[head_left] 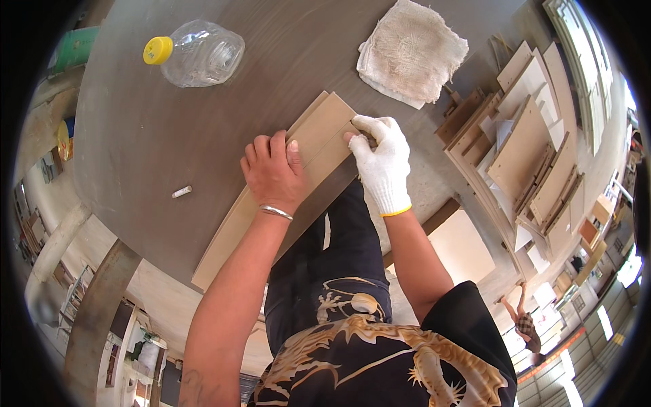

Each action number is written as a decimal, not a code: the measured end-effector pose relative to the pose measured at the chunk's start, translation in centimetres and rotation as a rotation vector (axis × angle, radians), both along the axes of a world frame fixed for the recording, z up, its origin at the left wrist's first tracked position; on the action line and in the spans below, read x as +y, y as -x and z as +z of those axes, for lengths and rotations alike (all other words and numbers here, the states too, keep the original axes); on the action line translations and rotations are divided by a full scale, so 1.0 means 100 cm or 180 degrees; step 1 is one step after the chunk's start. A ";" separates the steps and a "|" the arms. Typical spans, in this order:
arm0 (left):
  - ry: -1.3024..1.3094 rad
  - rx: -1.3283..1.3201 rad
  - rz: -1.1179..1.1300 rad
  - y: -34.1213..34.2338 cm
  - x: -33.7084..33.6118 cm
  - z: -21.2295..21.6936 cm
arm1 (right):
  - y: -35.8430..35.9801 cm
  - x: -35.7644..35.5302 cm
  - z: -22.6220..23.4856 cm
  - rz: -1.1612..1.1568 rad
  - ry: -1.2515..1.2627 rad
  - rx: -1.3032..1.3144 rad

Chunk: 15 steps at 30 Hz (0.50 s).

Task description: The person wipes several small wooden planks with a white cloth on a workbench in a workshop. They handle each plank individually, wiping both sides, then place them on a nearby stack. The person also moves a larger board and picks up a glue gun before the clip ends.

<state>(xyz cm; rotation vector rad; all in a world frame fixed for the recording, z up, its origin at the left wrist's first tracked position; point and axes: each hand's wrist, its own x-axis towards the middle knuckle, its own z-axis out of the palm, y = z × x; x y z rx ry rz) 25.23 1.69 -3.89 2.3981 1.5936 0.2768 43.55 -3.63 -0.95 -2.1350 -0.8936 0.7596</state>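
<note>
Long light-brown wooden boards [327, 132] lie slantwise near the table's front edge, stacked or laid against each other with a thin seam along the top. My bare left hand [274, 169], a silver bangle at its wrist, closes over them: its fingers reach the far edge and the thumb rests on the upper face. My right hand [382, 154], in a white knit glove with a bare thumb tip, grips the boards' far right end between thumb and fingers. The boards' lower end passes beside my left forearm, which partly hides it.
On the brown table [135, 156] stand a clear plastic bottle with a yellow cap [203, 54], a folded off-white cloth [412, 53] and a small white stub [182, 192]. Board offcuts [519, 146] are piled at right. Another person [525, 323] is farther off, lower right.
</note>
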 end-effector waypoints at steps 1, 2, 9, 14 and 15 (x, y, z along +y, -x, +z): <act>0.0041 -0.0034 0.0021 -0.001 0.001 0.000 | 0.002 0.003 0.000 -0.0038 -0.0065 -0.0197; 0.0035 0.0017 0.0020 -0.001 0.001 0.000 | 0.004 0.005 -0.001 -0.0054 0.0004 -0.0246; 0.0025 0.0202 -0.0024 -0.002 0.002 0.002 | 0.016 0.019 -0.010 -0.0290 0.0046 -0.0862; 0.0023 0.0242 -0.0023 -0.002 0.002 0.002 | 0.019 0.018 -0.011 -0.0383 0.0023 -0.0608; 0.0058 0.0249 -0.0016 -0.002 0.002 0.002 | 0.018 0.018 -0.012 -0.0394 -0.0079 -0.0696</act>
